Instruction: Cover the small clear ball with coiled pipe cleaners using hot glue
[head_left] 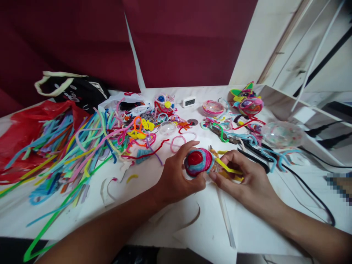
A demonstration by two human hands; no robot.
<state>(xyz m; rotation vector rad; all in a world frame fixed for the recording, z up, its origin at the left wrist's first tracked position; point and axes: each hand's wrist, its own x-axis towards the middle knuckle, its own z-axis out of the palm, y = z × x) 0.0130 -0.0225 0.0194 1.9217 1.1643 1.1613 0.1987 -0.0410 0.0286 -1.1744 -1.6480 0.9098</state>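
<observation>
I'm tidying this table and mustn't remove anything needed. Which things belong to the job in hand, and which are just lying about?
Belonging, by the look of it:
red, blue and pink rounded fuzzy piece, in the left hand
slim yellow piece, in the right hand
heap of multicoloured fuzzy stems, probably supplies

Apparently lying about:
white digital clock
black fabric bag with cream handles

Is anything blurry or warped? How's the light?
Head view: the edges look stretched, as through a wide lens; head view: the maroon cloth is dim, the white table brighter; head view: the clock digits and wrapped ball look slightly soft, and a patch at right is pixelated.
</observation>
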